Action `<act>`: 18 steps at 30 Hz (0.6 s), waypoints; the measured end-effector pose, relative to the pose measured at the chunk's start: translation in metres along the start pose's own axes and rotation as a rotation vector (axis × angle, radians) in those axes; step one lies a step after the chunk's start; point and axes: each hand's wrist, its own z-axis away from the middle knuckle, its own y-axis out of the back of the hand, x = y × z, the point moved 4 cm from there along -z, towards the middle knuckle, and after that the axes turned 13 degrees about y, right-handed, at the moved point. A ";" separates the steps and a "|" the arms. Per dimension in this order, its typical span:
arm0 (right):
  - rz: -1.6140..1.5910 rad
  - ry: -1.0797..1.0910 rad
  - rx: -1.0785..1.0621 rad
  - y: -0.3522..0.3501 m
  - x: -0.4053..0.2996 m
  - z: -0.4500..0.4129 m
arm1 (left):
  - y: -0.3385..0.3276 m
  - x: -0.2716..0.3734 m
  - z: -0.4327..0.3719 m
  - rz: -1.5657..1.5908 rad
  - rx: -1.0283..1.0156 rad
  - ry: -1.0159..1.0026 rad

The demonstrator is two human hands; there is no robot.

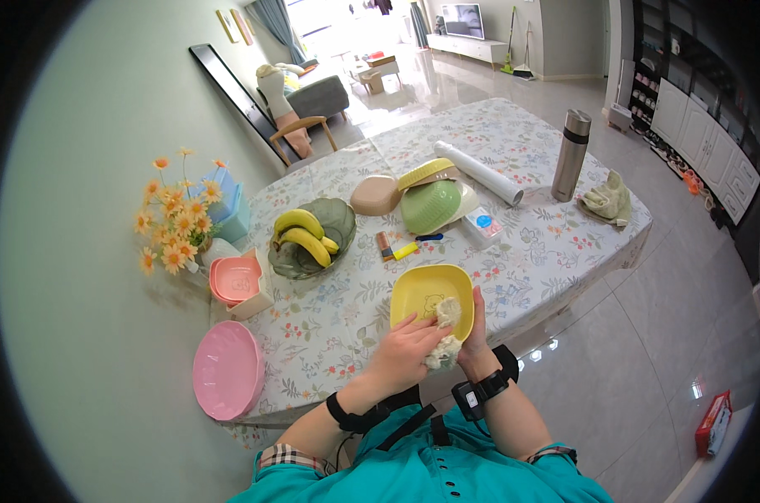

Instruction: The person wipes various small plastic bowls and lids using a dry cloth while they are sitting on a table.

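A yellow plastic bowl [416, 284] with a bear printed inside is tilted towards me above the near table edge. My right hand [475, 333] grips it by the right side, thumb along the outer wall. Inside the bowl, the fingers of my left hand [406, 352] press a fluffy whitish cloth [448, 311] against the surface. Part of this cloth hangs over the near rim, and the left fingers cover its middle. Beyond the bowl lie a yellow object [406, 251], a small brown-and-orange item [384, 245] and a dark blue item [429, 237].
Bananas [304, 236] fill a green fruit bowl [347, 242]. Stacked bowls [427, 207], a plastic-film roll [480, 173], a clear box [482, 227], a steel flask [571, 157] and a folded cloth [606, 200] stand farther back. A pink basin [228, 371] sits at the left table edge.
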 end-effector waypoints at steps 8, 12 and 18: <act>-0.073 -0.071 -0.126 0.001 0.011 -0.004 | 0.027 -0.034 0.021 -0.223 0.002 0.056; 0.096 -0.132 -0.185 0.005 0.018 -0.007 | 0.025 -0.030 0.009 -0.289 0.011 0.102; 0.081 -0.136 -0.088 0.005 0.016 -0.007 | -0.004 -0.028 -0.025 -0.201 0.075 -0.080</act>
